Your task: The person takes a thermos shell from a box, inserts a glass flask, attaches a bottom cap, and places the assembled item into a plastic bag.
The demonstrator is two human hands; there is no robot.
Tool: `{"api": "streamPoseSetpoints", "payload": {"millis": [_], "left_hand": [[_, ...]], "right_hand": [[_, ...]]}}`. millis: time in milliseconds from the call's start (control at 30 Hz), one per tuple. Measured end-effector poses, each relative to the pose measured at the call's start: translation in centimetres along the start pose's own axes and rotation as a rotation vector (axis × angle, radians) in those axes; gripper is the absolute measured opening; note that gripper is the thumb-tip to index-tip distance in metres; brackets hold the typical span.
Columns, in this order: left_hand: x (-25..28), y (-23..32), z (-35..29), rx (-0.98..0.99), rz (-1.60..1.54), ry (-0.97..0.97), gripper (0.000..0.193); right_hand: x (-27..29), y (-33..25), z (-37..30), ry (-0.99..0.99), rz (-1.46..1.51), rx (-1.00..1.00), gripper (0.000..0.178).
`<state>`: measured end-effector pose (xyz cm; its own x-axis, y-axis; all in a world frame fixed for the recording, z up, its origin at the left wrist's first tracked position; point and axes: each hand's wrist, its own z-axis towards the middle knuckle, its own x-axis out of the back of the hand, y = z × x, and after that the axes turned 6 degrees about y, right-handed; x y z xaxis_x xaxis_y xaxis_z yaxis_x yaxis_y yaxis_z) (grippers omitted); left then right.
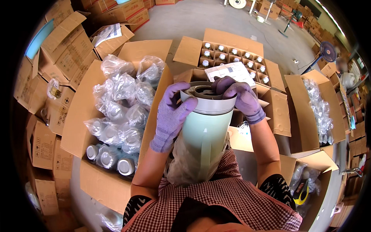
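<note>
A pale mint-green thermos jug [205,133] with a grey collar stands upright over my lap, its handle facing me. A clear plastic bag [179,162] is bunched around its lower part. My left hand [173,112], in a purple knit glove, grips the left side of the collar with thumb and fingers. My right hand [241,96], gloved alike, has its fingers curled over the right of the top rim, beside the dark round top [205,91]. Whether those fingertips pinch a separate part is hidden.
On the left, an open carton [73,116] holds several plastic-wrapped jugs [127,92]. Ahead stands a divided carton [234,38] of capped bottles, with a white printed sheet [230,73] on its near edge. More cartons [309,112] and a yellow-handled tool [303,195] lie right.
</note>
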<state>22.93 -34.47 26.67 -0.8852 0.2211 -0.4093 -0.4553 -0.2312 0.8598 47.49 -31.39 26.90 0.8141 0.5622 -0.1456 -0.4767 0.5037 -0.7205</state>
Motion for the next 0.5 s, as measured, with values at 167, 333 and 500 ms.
{"api": "streamPoseSetpoints", "payload": {"millis": [167, 333, 500], "left_hand": [[2.3, -2.0, 1.1, 0.043, -0.011, -0.097, 0.046], [4.2, -4.2, 4.4, 0.156, -0.072, -0.155, 0.044], [1.5, 0.2, 3.9, -0.130, 0.105, -0.027, 0.032]], "right_hand": [[-2.2, -0.9, -0.8, 0.210, -0.442, -0.179, 0.032], [-7.9, -5.9, 1.8, -0.027, -1.141, -0.084, 0.037], [-1.5, -5.1, 2.5, 0.145, -0.495, -0.260, 0.054]]}}
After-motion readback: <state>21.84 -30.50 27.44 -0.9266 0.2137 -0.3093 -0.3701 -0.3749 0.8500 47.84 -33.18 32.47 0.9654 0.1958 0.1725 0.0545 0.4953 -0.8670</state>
